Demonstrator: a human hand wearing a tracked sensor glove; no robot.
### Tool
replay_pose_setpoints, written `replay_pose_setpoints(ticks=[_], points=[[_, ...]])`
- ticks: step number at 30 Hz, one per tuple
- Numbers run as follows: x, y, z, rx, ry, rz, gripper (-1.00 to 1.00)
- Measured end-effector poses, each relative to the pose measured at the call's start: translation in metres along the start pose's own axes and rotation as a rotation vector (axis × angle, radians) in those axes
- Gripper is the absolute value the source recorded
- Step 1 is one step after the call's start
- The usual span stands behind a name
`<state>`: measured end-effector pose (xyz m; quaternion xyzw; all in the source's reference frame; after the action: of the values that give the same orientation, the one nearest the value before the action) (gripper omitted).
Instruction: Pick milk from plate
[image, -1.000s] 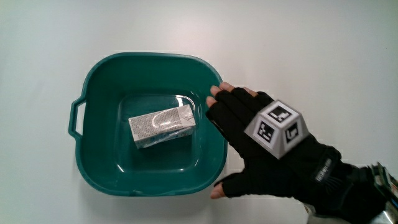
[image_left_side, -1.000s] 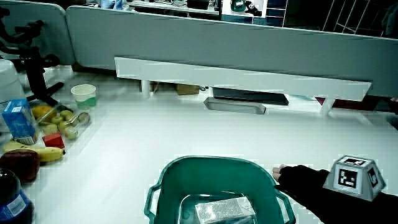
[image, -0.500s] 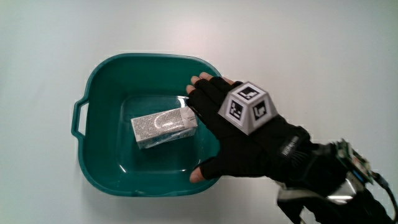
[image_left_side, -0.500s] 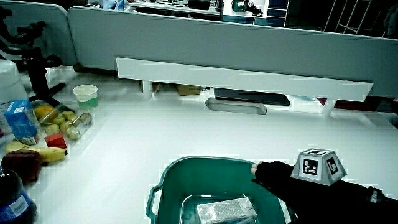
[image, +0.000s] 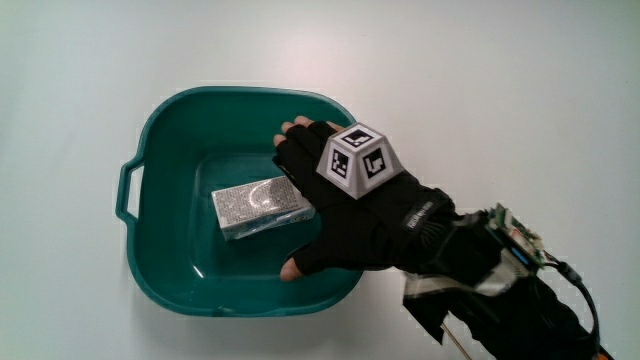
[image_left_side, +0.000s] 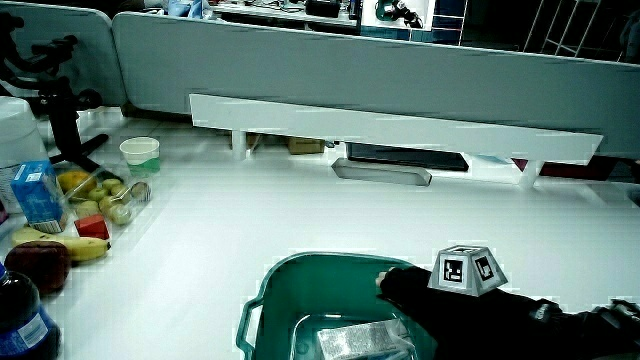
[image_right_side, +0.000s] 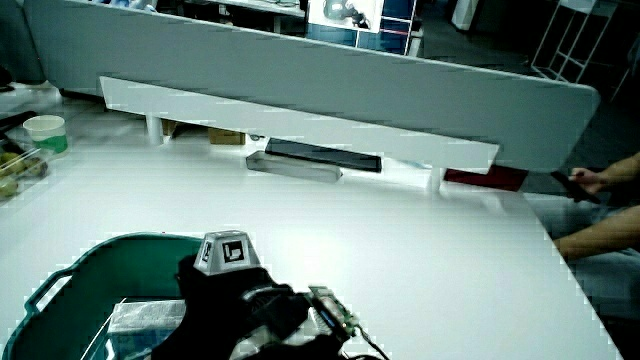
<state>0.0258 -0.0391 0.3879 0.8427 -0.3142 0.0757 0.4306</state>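
White table (image: 520, 80); hand (image: 335, 205) spread over milk (image: 258, 208).

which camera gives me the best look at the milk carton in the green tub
The main view: it looks straight down on the milk carton lying in the teal tub, with only one end under the hand. In both side views only part of the carton shows, low in the tub.

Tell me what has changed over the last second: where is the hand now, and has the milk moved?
The hand has moved from beside the green tub's rim to over the inside of the tub, its fingers spread above one end of the milk carton. It has not closed on the carton yet. The carton lies flat in the same spot on the tub's floor, and the tub has not moved.
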Motion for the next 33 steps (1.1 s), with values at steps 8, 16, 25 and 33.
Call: replay_pose_setpoints(ticks=[8,16,25,33], points=[[-0.004,0.013,0.004,-0.014,-0.002,0.005,0.0],[-0.004,0.021,0.005,-0.026,0.011,-0.001,0.0],[-0.001,0.026,0.001,0.014,0.016,0.008,0.05],[-0.001,0.026,0.002,0.069,0.03,0.028,0.23]])
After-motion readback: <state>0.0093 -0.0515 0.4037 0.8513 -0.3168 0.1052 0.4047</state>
